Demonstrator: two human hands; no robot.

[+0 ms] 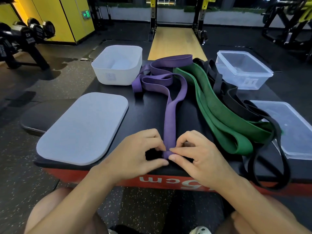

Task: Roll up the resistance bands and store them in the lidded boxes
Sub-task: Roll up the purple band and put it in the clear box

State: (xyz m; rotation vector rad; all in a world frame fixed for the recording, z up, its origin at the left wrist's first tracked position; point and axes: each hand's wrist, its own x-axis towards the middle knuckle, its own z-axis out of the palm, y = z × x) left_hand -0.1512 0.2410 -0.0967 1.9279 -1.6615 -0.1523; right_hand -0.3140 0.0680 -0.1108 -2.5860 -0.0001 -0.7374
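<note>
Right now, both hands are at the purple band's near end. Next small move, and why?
Probably roll the started coil one more turn forward, away from the body. The left hand and right hand pinch only a small first turn at the near end of the purple band. The rest lies unrolled, looping toward the open white box.

I'm looking into a gym: a rack of dumbbells (28,36) off to the left, a yellow-and-black power rack (152,19) over a wooden lifting platform (175,43) beyond the far edge of the padded box (152,114), and speckled rubber flooring (70,81) all round.
</note>
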